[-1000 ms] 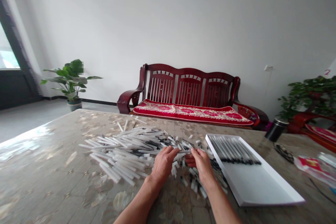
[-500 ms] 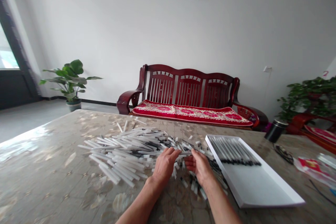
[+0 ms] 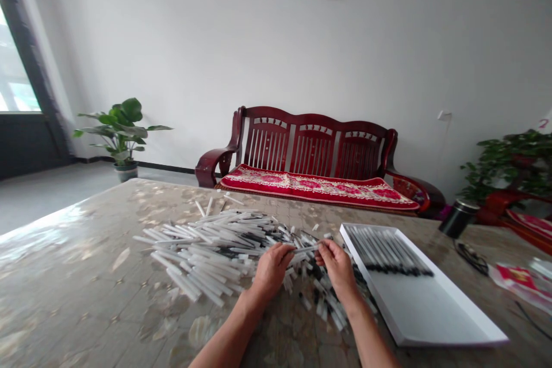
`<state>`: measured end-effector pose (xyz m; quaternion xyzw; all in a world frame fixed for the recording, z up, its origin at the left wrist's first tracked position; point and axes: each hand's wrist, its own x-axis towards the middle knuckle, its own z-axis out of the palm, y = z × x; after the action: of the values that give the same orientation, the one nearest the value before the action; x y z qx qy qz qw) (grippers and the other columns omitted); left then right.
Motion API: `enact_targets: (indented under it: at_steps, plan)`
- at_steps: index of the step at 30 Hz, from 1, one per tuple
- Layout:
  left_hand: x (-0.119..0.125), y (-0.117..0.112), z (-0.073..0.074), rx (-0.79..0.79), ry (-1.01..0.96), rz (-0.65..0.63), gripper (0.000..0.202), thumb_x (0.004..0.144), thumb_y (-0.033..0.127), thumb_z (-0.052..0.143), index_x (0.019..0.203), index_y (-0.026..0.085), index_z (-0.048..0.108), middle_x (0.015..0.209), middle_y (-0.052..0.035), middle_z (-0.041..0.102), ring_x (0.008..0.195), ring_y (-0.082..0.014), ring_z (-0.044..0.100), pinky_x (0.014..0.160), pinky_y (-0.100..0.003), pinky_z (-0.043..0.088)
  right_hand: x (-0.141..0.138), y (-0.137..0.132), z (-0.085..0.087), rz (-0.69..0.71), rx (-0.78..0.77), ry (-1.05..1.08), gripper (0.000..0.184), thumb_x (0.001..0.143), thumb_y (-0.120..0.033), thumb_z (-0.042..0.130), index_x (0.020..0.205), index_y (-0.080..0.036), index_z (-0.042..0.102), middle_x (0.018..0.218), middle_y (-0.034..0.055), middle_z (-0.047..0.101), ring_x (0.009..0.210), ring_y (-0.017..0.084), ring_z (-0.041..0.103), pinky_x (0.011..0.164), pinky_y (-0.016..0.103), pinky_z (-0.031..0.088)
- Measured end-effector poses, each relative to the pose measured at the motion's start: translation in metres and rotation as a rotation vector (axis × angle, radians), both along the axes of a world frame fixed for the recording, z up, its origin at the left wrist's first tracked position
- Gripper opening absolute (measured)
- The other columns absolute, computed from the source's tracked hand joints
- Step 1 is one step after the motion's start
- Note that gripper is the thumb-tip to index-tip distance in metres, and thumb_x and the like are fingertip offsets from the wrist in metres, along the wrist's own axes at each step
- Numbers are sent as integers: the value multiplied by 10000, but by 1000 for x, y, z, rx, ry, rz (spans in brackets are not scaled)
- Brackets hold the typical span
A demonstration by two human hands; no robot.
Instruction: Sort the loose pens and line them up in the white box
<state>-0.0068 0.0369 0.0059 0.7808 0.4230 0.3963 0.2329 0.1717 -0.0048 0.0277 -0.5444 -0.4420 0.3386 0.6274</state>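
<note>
A thin translucent pen (image 3: pixel 306 249) spans the gap between my two hands, roughly level. My left hand (image 3: pixel 272 267) is closed on its left end, and the fingers of my right hand (image 3: pixel 337 267) pinch the right end. Left of my hands spreads a pile of whitish pen barrels (image 3: pixel 202 267), with some dark pieces among them. Small clear and black pen caps (image 3: pixel 330 302) lie below and around my right hand. To the right, a shallow white tray (image 3: pixel 448 310) holds a row of pens (image 3: pixel 388 247), their black ends toward me.
All this lies on a table with a patterned cover (image 3: pixel 86 299). Farther right are a black cylinder (image 3: pixel 458 218), a dark cable (image 3: pixel 472 256) and a red-and-clear plastic package (image 3: pixel 520 282). A wooden bench (image 3: pixel 313 144) with a red cushion stands behind the table.
My right hand has turned and its fingers have closed on the right end of the pen. The pen now shows more plainly between my hands. The view has shifted slightly.
</note>
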Motion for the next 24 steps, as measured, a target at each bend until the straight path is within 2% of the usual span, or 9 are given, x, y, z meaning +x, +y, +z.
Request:
enact_targets:
  at_steps: [3, 7, 10, 13, 16, 20, 24]
  plan:
    - [0, -3, -1, 77, 23, 25, 258, 912, 238, 484, 944, 228, 740, 839, -47, 695, 813, -177, 658, 746, -254, 482, -5, 1, -4, -58, -38, 8, 499, 580, -688, 741, 700, -206, 687, 579, 24, 672, 527, 209, 616, 505, 316, 509]
    - [1, -7, -2, 203, 85, 81, 244, 923, 243, 494, 974, 234, 733, 819, -50, 680, 805, -178, 644, 729, -248, 475, -12, 2, -10, -147, -87, 121, 509, 573, -698, 737, 682, -206, 668, 561, 19, 661, 508, 202, 606, 457, 307, 504]
    - [4, -8, -2, 221, 99, 99, 231, 920, 258, 503, 969, 239, 728, 819, -54, 676, 817, -185, 641, 735, -252, 477, -16, 1, -10, -153, -102, 232, 489, 570, -666, 764, 691, -203, 664, 579, 21, 674, 530, 200, 619, 474, 304, 517]
    - [9, -8, -3, 125, -18, 78, 241, 918, 256, 478, 963, 225, 713, 861, -58, 688, 831, -188, 649, 762, -272, 488, -19, -2, -7, -99, -64, 336, 459, 600, -625, 777, 741, -202, 667, 648, 20, 702, 590, 190, 641, 528, 288, 529]
    - [14, -9, -4, -9, -204, 19, 255, 906, 242, 446, 997, 205, 680, 931, -60, 710, 859, -189, 654, 796, -296, 495, -25, -5, -4, 29, -34, 329, 425, 650, -577, 773, 814, -196, 683, 716, 7, 705, 616, 159, 631, 527, 244, 496]
    - [19, -14, -4, -144, -375, -31, 249, 890, 301, 460, 1056, 197, 613, 787, -8, 672, 727, -157, 621, 695, -264, 483, -33, -7, 0, 206, -56, 182, 369, 693, -491, 758, 901, -191, 706, 778, 5, 701, 627, 134, 606, 510, 201, 432]
    - [26, -18, -6, -272, -525, -112, 301, 862, 413, 523, 1032, 174, 591, 673, 24, 585, 600, -133, 548, 571, -236, 429, -33, -5, 6, 147, -70, 98, 317, 702, -479, 716, 818, -186, 687, 750, 1, 688, 602, 126, 582, 499, 196, 398]
